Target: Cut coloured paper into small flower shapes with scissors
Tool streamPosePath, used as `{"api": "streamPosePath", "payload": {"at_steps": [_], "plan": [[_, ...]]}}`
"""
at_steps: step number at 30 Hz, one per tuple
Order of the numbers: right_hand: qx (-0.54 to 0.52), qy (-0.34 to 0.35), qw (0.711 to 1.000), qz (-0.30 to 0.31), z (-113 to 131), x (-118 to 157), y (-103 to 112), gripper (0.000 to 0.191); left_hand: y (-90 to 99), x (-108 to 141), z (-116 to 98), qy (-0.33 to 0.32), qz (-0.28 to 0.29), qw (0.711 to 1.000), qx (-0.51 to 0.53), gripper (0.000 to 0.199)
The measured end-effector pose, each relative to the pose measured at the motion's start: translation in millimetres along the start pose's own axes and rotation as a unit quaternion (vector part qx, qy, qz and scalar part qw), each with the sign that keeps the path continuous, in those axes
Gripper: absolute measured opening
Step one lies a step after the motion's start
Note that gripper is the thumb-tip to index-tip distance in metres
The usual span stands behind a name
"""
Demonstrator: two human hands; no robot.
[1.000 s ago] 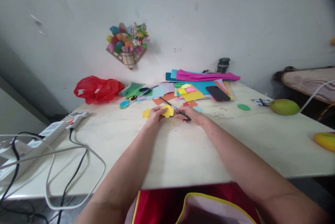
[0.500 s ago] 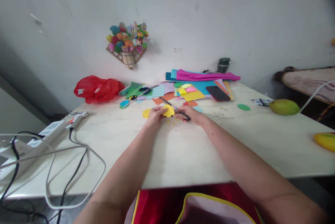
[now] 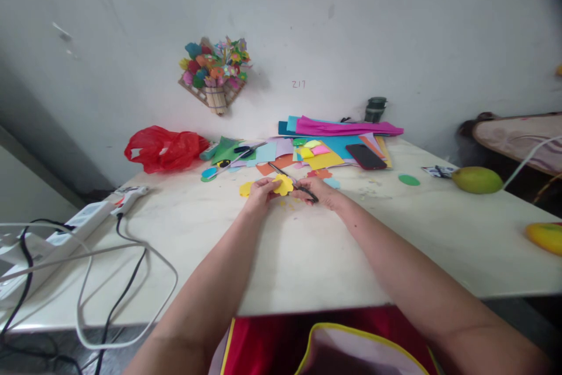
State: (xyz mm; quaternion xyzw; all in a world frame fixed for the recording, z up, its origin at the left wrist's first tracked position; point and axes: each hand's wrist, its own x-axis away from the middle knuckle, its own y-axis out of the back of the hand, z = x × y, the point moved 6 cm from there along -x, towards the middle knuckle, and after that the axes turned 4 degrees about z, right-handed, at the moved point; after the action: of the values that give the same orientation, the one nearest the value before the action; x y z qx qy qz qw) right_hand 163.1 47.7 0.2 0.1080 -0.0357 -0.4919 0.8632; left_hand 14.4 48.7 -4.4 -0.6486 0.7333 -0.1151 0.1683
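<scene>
Between finger and thumb, my left hand (image 3: 262, 191) pinches a yellow paper flower (image 3: 284, 185) with a scalloped edge. My right hand (image 3: 322, 192) is closed on the dark handles of a pair of scissors (image 3: 278, 168). The blades point up and left, right behind the flower's edge; whether they touch it I cannot tell. Another yellow paper piece (image 3: 244, 189) lies just left of my left hand. Small yellow scraps (image 3: 287, 205) are scattered below the flower. Orange and red paper cutouts (image 3: 322, 174) lie beyond my right hand.
Coloured paper sheets (image 3: 338, 147) and a phone (image 3: 365, 157) lie at the back. A second pair of scissors (image 3: 244, 151) and a red plastic bag (image 3: 164, 150) are at back left. Power strips (image 3: 79, 220) with loose cables line the left; a mango (image 3: 477, 179) lies right.
The yellow flower has turned slightly in my left hand, and its scalloped outline faces me more fully. Both hands stay in nearly the same place.
</scene>
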Motion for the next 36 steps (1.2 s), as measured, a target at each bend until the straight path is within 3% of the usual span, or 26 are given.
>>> {"api": "streamPosePath", "payload": {"at_steps": [8,15,22,30,36], "plan": [[-0.038,0.016,0.998,-0.044,6.8,6.4,5.7,0.03,1.7,-1.3,1.1,-0.008,0.002,1.0,-0.022,0.023],[-0.084,0.027,0.99,-0.108,11.5,6.8,13.9,0.046,-4.3,-0.3,5.3,0.012,0.048,0.997,-0.058,0.023],[-0.09,0.034,0.99,-0.106,12.8,6.9,9.8,0.036,-9.4,0.9,10.7,0.033,0.084,0.994,-0.062,0.024],[-0.102,0.034,0.988,-0.111,15.5,7.7,6.2,0.037,-7.9,-0.5,10.6,0.016,0.077,0.995,-0.065,0.026],[-0.064,0.01,0.997,-0.044,8.3,8.3,5.9,0.035,-5.1,-2.5,7.4,-0.009,0.07,0.995,-0.072,0.026]]}}
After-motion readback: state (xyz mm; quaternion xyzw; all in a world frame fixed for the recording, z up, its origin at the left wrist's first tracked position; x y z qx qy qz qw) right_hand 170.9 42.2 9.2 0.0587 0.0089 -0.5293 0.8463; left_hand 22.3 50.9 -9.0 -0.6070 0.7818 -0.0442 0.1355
